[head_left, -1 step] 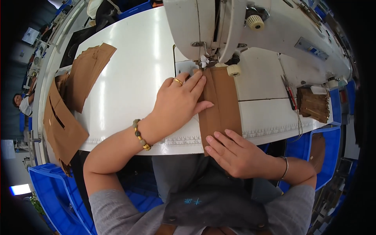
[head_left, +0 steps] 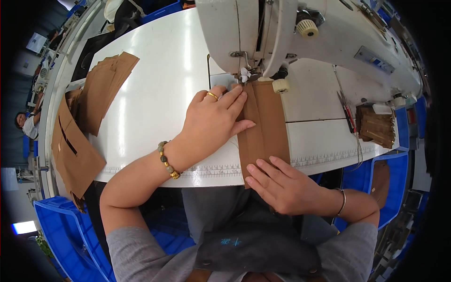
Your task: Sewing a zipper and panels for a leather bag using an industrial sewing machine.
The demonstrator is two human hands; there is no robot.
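A brown fabric piece [head_left: 264, 127] with a lengthwise fold or seam lies under the sewing machine's presser foot [head_left: 243, 79]. My left hand [head_left: 213, 115] rests on its left edge, fingertips close by the foot and thumb stretched across the cloth. Flat on the near end, by the table's front edge, lies my right hand [head_left: 282, 185] with its fingers extended. Neither hand is closed around anything. The white sewing machine [head_left: 244, 33] stands over the far end of the piece, and the needle point cannot be made out.
Brown cut pieces [head_left: 105, 89] are stacked at the left, with slotted ones [head_left: 77, 145] hanging over the table's edge. At right lie snips [head_left: 346, 113] and a bundle of brown pieces [head_left: 376, 124]. Blue bins [head_left: 70, 230] flank the white table [head_left: 150, 94].
My left hand has shifted very slightly to the left, and the fabric's near end sits a touch closer to me. My right hand keeps its place.
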